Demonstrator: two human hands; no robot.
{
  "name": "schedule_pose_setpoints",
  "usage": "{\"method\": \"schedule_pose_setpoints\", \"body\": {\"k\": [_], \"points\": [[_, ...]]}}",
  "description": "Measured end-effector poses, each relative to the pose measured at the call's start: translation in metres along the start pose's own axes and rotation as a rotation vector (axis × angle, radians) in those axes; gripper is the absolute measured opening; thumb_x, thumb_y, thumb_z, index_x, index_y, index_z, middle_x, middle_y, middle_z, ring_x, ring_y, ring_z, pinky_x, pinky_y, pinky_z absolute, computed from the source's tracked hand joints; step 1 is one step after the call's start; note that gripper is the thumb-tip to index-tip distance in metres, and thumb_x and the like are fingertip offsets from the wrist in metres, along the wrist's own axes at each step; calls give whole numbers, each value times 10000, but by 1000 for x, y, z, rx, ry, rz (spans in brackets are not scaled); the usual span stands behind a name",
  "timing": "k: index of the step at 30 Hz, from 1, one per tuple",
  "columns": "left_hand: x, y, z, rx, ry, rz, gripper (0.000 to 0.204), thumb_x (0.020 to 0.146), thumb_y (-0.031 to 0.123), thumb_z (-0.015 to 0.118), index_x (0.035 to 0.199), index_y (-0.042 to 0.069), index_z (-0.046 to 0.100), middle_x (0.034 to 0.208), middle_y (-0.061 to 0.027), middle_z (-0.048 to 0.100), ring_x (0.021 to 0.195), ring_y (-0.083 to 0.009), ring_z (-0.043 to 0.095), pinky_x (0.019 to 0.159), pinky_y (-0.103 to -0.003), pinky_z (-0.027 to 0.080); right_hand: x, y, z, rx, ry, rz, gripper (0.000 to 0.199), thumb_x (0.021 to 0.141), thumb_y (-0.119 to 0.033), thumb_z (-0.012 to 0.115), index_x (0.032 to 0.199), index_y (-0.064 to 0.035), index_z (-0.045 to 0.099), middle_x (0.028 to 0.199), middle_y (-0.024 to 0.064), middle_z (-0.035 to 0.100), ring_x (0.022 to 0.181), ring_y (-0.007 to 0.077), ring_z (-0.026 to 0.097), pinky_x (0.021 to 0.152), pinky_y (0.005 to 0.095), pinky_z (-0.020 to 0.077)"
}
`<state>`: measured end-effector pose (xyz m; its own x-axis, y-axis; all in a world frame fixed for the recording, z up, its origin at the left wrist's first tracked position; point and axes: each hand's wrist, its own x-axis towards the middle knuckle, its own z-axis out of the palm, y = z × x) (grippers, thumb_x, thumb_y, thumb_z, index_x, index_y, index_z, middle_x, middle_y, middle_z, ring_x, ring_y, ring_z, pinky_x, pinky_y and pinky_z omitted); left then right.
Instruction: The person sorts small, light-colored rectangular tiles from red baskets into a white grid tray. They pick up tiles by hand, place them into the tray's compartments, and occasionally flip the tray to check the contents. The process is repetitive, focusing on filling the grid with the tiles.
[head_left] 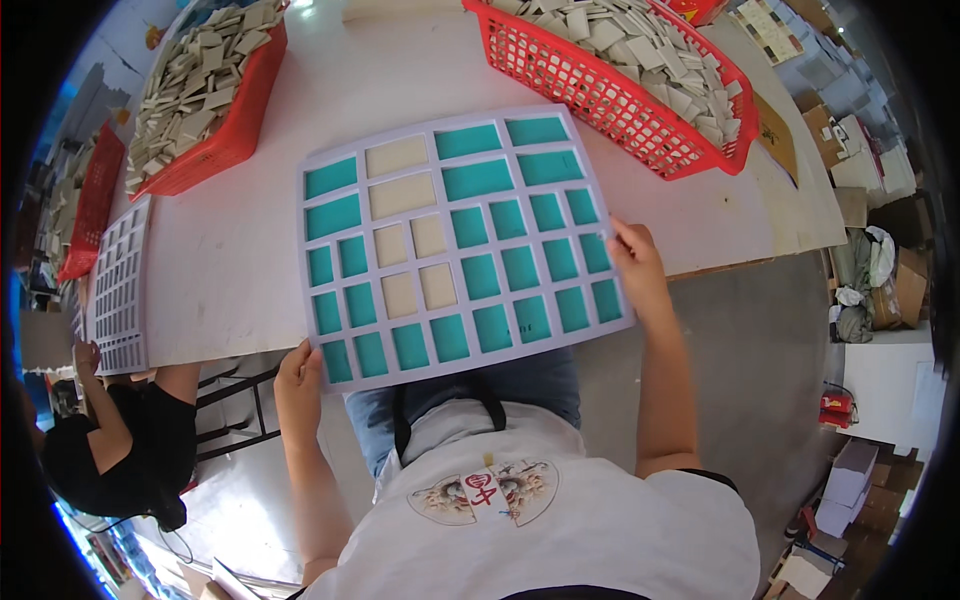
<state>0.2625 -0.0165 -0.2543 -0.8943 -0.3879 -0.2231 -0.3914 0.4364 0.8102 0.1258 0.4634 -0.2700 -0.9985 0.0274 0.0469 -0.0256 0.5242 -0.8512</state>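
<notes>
I hold a pale lavender tray (470, 364) with rectangular recesses by its two sides. It is tilted, its far part over the table and its near edge past the table edge, above my lap. My left hand (297, 378) grips the near left corner. On the right side, my right hand (641, 268) is closed around the rim, thumb on top. Most recesses show a teal bottom (478, 180). Two large recesses hold cream tiles (402, 195), and several smaller ones below hold small cream tiles (437, 286).
Red baskets heaped with loose tiles stand on the white table (330, 70): one at far left (245, 140), one at far right (690, 150). Another red basket (98, 205) is farther left. A person in black (110, 450) there touches a similar tray (122, 290). Boxes (855, 480) are stacked at right.
</notes>
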Motion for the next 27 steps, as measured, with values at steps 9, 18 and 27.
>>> {"method": "schedule_pose_setpoints", "body": {"k": [9, 18, 27], "points": [[11, 3, -5, 187, 130, -6, 408, 941, 182, 626, 1317, 28, 585, 1190, -96, 641, 952, -148, 610, 798, -257, 451, 65, -85, -62, -341, 363, -483, 276, 903, -246, 659, 1064, -23, 655, 989, 160, 598, 973, 319, 576, 843, 398, 454], [13, 71, 24, -460, -149, 162, 382, 930, 7, 538, 1311, 0, 573, 1089, -15, 590, 926, -63, 537, 815, -225, 453, 284, -5, -151, -821, -28, -336, 236, 844, -204, 620, 1012, -61, 703, 905, 137, 712, 854, 241, 669, 805, 352, 494], [-4, 90, 69, -102, -282, 284, 268, 839, -101, 625, 1073, 25, 661, 1040, -52, 616, 916, -123, 607, 782, -243, 492, 234, -37, -163, -406, 508, -297, 314, 860, -185, 712, 1144, -56, 670, 1002, 58, 701, 807, 137, 635, 726, 278, 482]]}}
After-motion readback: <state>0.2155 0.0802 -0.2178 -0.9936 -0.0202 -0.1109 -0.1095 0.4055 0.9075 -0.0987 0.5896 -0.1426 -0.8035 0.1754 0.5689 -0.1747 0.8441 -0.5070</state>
